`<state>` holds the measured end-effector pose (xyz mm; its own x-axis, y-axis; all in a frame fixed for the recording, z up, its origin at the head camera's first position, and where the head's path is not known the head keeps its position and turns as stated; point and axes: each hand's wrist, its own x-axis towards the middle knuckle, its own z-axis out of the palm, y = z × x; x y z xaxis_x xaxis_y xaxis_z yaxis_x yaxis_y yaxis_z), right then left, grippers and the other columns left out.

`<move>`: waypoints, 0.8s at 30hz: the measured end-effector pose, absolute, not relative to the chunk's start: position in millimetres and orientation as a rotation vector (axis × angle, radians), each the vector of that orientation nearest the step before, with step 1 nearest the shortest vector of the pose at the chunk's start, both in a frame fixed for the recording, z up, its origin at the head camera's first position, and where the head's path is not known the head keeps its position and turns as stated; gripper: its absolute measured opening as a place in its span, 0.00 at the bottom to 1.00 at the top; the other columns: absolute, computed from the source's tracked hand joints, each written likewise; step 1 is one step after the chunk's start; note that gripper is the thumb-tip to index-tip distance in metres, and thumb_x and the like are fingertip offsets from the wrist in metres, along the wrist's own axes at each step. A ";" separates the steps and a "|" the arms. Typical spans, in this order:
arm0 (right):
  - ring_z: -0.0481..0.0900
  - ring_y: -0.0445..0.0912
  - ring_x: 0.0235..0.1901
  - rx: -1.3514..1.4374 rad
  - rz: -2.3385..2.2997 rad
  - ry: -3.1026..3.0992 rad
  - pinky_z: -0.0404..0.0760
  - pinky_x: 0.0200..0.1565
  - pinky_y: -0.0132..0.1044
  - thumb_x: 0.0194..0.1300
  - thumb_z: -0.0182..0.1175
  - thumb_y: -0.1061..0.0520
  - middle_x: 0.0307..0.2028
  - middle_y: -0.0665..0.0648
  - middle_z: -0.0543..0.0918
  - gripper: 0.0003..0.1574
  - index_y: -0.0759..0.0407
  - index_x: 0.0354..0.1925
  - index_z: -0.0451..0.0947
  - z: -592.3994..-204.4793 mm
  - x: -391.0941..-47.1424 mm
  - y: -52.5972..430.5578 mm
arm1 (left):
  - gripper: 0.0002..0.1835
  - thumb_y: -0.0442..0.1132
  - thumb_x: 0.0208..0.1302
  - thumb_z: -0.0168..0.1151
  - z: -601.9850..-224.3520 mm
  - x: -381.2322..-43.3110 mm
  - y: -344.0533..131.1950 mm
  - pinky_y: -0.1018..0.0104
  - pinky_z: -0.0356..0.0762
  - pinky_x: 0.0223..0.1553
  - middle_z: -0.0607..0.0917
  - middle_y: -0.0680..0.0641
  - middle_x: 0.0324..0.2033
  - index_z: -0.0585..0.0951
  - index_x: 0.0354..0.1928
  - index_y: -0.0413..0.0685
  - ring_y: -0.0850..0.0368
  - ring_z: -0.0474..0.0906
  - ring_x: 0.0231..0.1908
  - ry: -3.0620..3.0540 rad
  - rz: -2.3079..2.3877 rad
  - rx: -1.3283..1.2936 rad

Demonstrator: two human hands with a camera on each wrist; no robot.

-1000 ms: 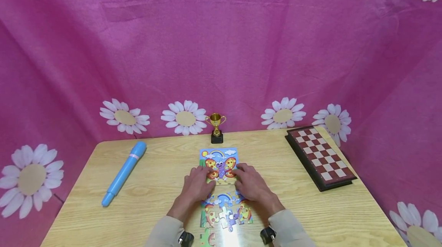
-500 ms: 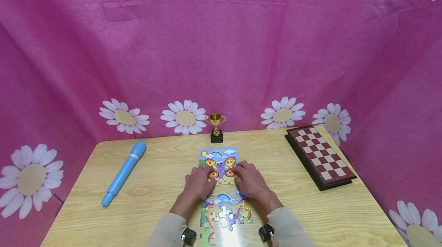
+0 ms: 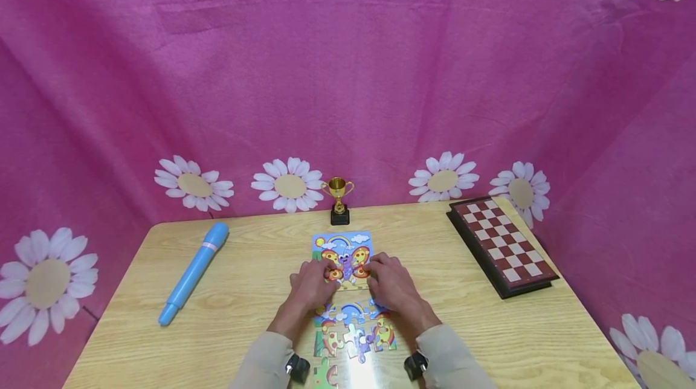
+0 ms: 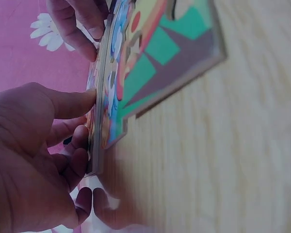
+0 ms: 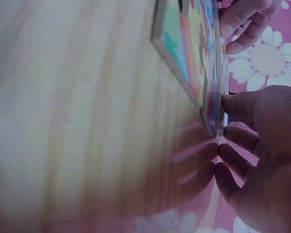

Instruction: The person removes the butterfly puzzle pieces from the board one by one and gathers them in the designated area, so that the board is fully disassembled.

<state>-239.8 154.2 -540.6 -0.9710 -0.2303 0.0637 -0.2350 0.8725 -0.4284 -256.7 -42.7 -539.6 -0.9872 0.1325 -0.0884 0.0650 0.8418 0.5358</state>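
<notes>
A square butterfly puzzle board lies flat on the table in the middle of the head view. My left hand holds its left near side, thumb at the near edge and curled fingers along the side. Opposite it, my right hand holds the right side in the same way. In the left wrist view, the left thumb meets the board's edge. The right wrist view has the right thumb at the edge and fingertips beside it. Loosely joined jigsaw pieces lie between my forearms, partly hidden by the hands.
A small gold trophy stands behind the board. On the left lies a thick blue pen-shaped tube; on the right, a folded chessboard box. A pink flowered cloth hangs around the wooden table.
Both hands stay at the board's sides, with only slight shifts of the fingers. The board and jigsaw pieces keep their places.
</notes>
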 end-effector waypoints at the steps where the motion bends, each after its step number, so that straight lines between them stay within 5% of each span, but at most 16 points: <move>1: 0.72 0.53 0.55 0.375 0.695 -3.029 0.71 0.58 0.49 0.66 0.57 0.56 0.57 0.55 0.75 0.18 0.54 0.53 0.80 -540.4 -239.5 153.6 | 0.15 0.45 0.53 0.69 -539.7 -257.1 -43.2 0.55 0.56 0.39 0.77 0.54 0.33 0.82 0.44 0.56 0.55 0.66 0.37 2.897 0.851 0.157; 24: 0.72 0.53 0.54 0.419 0.683 -3.012 0.72 0.53 0.50 0.65 0.57 0.58 0.57 0.54 0.76 0.16 0.54 0.51 0.82 -539.1 -237.3 155.0 | 0.06 0.42 0.62 0.64 -540.0 -251.2 -47.0 0.53 0.55 0.43 0.77 0.59 0.25 0.74 0.35 0.59 0.60 0.70 0.29 2.881 1.104 0.268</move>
